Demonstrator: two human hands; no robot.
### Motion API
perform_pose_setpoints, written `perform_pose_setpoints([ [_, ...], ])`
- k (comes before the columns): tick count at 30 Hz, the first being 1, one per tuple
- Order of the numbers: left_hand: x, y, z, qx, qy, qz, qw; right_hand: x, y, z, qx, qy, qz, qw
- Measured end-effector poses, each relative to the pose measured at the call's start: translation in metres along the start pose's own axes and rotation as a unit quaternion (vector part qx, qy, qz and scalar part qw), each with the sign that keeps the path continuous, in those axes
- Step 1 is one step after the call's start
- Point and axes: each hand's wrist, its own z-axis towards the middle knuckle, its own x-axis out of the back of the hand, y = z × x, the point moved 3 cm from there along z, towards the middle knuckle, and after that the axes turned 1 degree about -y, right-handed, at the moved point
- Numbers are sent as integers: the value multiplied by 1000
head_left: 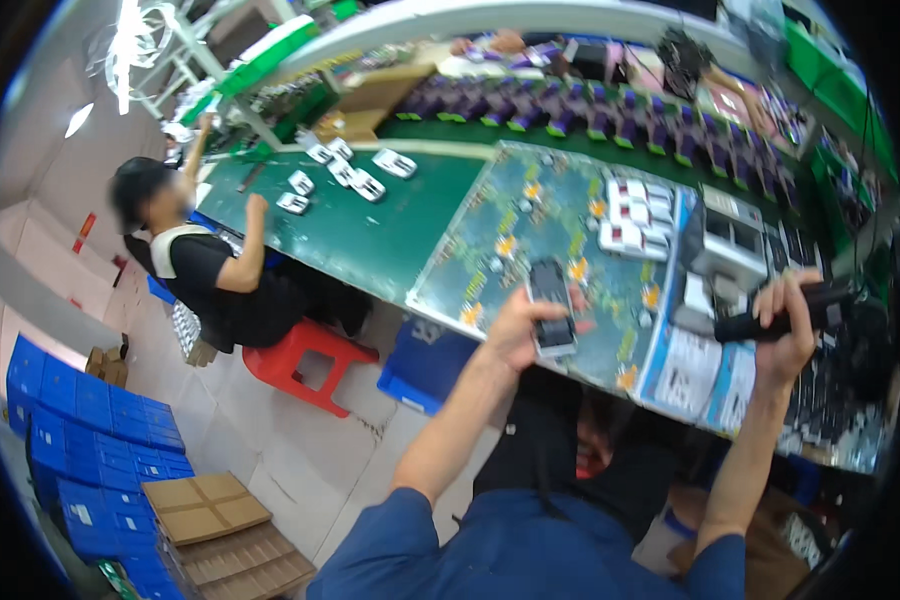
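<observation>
My left hand (515, 332) is closed around the side of a flat, oblong device housing (551, 290) with a dark inner face and a pale lower end. I hold it tilted over the patterned mat, near the bench's front edge. On the right, my right hand (790, 318) wraps round a thick black cylinder, which looks like an electric screwdriver (738, 326); it lies roughly level, and its far end merges with dark things behind. Between and beyond my hands, several white devices (632, 215) stand in a cluster on the mat (490, 210).
Printed sheets (685, 370) and a grey bin (727, 240) lie by my right hand. Purple-and-black parts (560, 105) line the back. More white devices (365, 183) rest on the green bench (370, 235), where a co-worker (220, 265) sits left. A red stool (310, 360) and blue crates (100, 420) stand below.
</observation>
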Motion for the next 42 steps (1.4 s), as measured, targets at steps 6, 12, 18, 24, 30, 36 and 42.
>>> perform_pose_setpoints([
  [6, -16, 0, -6, -71, 2, 30, 997, -85, -13, -27, 57, -155, 150, 975],
  [12, -40, -31, -15, -47, 11, 6, 999, -100, -1, -55, 24, -152, 98, 983],
  [18, -56, -35, -27, -37, 26, 22, 999, -105, 3, -63, 18, -123, 125, 984],
  [24, -58, -38, -14, -26, 9, 20, 999, -105, 7, -59, -20, -127, 79, 989],
  [30, -68, -39, -14, 50, 48, -12, 998, -109, 9, -53, -85, -172, 116, 975],
  [36, -67, -79, 6, 133, 14, -21, 991, -88, 7, -59, -6, -229, 68, 971],
  [42, -65, -64, -4, 97, 17, -34, 995, -96, 9, -58, -39, -202, 144, 968],
])
